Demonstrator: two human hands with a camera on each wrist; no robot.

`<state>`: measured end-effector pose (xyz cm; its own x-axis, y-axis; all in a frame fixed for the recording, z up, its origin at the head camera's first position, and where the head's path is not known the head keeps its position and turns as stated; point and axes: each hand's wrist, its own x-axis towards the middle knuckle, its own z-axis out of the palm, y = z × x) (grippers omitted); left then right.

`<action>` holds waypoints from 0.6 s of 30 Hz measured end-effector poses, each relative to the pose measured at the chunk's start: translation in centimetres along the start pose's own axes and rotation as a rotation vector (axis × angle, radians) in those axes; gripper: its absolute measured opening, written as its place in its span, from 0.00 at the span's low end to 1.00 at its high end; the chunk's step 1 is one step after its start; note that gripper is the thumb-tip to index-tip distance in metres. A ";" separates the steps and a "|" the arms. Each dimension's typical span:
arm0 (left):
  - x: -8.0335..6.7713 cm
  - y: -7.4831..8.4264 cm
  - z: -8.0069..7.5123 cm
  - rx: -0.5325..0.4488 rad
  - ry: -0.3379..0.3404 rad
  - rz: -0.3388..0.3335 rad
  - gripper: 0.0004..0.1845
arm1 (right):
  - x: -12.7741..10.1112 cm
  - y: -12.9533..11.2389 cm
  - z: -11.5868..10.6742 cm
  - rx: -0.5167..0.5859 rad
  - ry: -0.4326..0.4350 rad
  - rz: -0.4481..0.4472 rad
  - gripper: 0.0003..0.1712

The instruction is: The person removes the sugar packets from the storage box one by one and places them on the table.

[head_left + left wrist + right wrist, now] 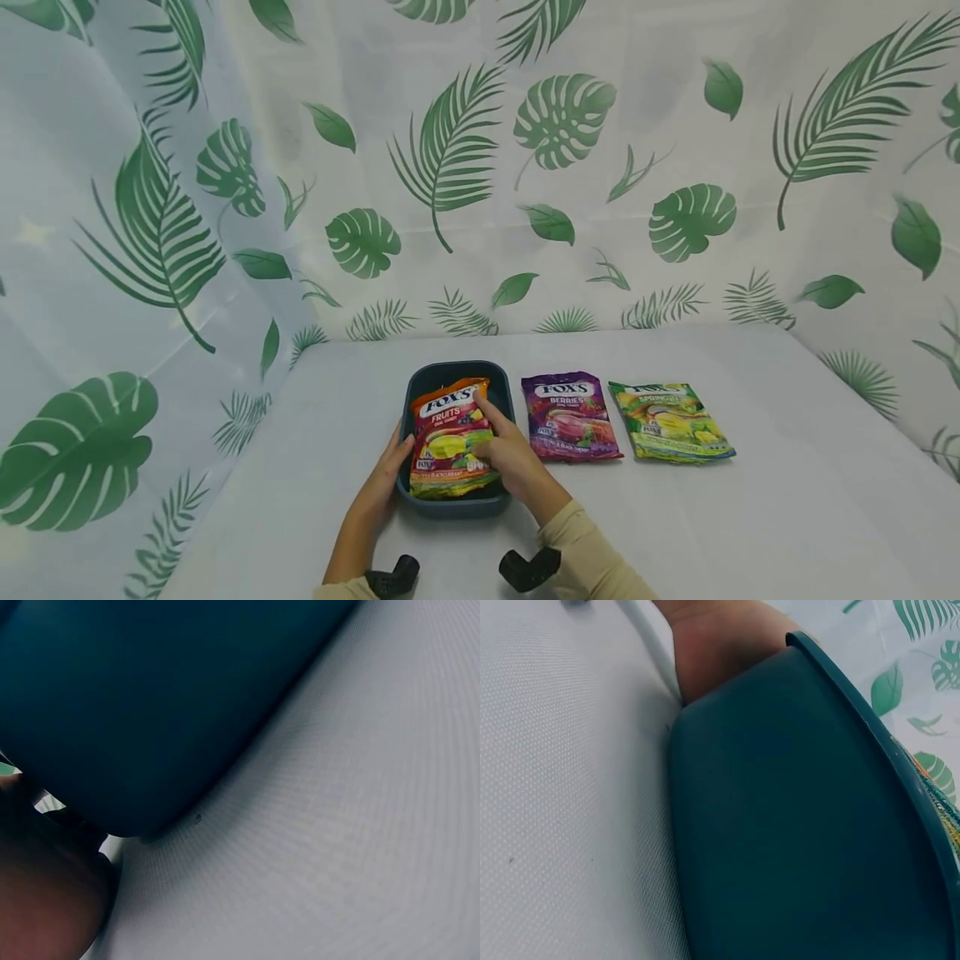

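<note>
A dark teal plastic bin [455,507] stands on the white surface, with an orange, red and yellow FOX'S Fruits candy bag [447,450] lying slightly tilted in its opening. My left hand [387,468] holds the bin's left side, its thumb at the rim by the bag and its fingers along the outer wall. My right hand [517,461] lies over the bag's right part, index finger stretched toward the top corner and thumb on the front. Its other fingers are hidden. In the right wrist view, the bag's edge shows above the bin's rim [885,739].
To the right of the bin lies a purple FOX'S Berries bag [567,421]. Farther right lies a green and yellow FOX'S candy bag [670,423]. White cloth printed with green leaves [540,275] hangs behind and at both sides of the table [787,500].
</note>
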<state>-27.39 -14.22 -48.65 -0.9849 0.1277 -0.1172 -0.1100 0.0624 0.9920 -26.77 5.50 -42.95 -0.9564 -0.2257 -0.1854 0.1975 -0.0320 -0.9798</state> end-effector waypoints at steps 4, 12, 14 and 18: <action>0.0 0.0 0.0 -0.004 0.007 0.001 0.39 | 0.3 0.0 -0.1 0.031 0.004 -0.006 0.45; -0.3 -0.5 0.1 0.011 0.028 -0.016 0.41 | 0.1 -0.2 -1.2 0.182 -0.064 0.036 0.44; -0.3 -0.6 0.0 0.022 0.021 0.001 0.40 | -0.3 -0.6 -1.6 0.219 -0.085 0.036 0.43; -0.2 -0.3 -0.2 0.032 0.004 0.032 0.39 | -1.3 -1.5 -2.7 0.302 -0.114 -0.002 0.44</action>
<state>-27.20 -14.47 -48.92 -0.9884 0.1262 -0.0847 -0.0736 0.0899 0.9932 -26.39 8.45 -41.40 -0.9300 -0.3321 -0.1573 0.2670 -0.3166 -0.9102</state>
